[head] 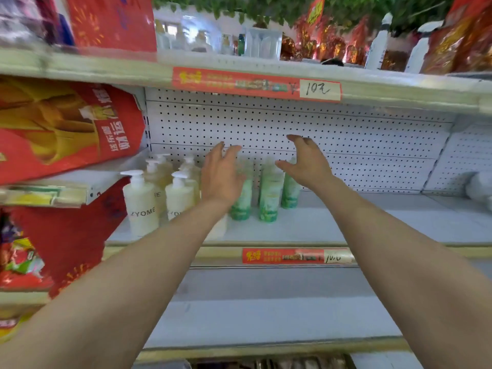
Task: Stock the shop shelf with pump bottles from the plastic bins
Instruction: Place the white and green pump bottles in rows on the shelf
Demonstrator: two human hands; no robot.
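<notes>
Three green pump bottles (270, 195) stand in a row on the white middle shelf (372, 222), in front of the pegboard back. Left of them stand several pale yellow pump bottles (141, 201) with white pumps. My left hand (222, 174) hovers with its fingers spread in front of the leftmost green bottle and holds nothing. My right hand (306, 161) is open too, raised just above and right of the green bottles, apart from them. The view is blurred by motion.
Red gift bags (66, 129) crowd the shelves on the left. The upper shelf (239, 65) carries clear jars, red packets and white bottles. Price strips (255, 83) run along the shelf edges. A lower shelf (266, 315) lies below. No bins are in view.
</notes>
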